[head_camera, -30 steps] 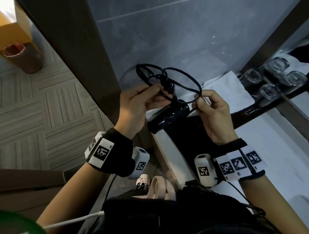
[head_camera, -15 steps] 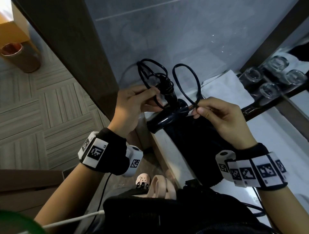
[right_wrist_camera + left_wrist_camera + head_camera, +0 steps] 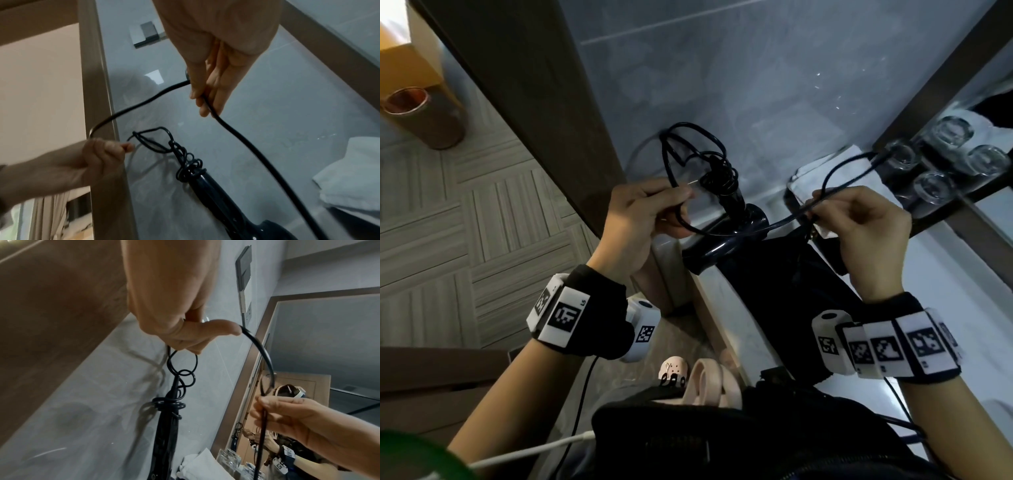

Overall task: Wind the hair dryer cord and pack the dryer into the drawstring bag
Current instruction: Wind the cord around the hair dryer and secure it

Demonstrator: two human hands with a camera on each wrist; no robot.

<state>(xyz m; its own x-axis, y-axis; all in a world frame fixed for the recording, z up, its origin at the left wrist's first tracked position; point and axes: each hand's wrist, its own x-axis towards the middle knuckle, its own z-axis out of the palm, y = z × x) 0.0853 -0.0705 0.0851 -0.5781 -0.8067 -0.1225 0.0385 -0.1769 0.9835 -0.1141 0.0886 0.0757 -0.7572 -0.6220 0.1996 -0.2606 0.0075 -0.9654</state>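
The black hair dryer is at the counter's edge, handle up, above the black drawstring bag. Its black cord is tangled in small coils round the handle's end and rises in loose loops. My left hand grips those loops just left of the handle. My right hand pinches a further stretch of cord, drawn out to the right of the dryer. In the left wrist view the cord arcs from my thumb to the right hand.
Several upturned glasses stand at the back right beside a folded white towel. A dark wooden door frame runs close on the left. A copper bin stands on the floor. Pink slippers are below me.
My right hand has moved right and pulled its cord loop out into a long, low strand. My left hand stays by the handle with the loops in it.
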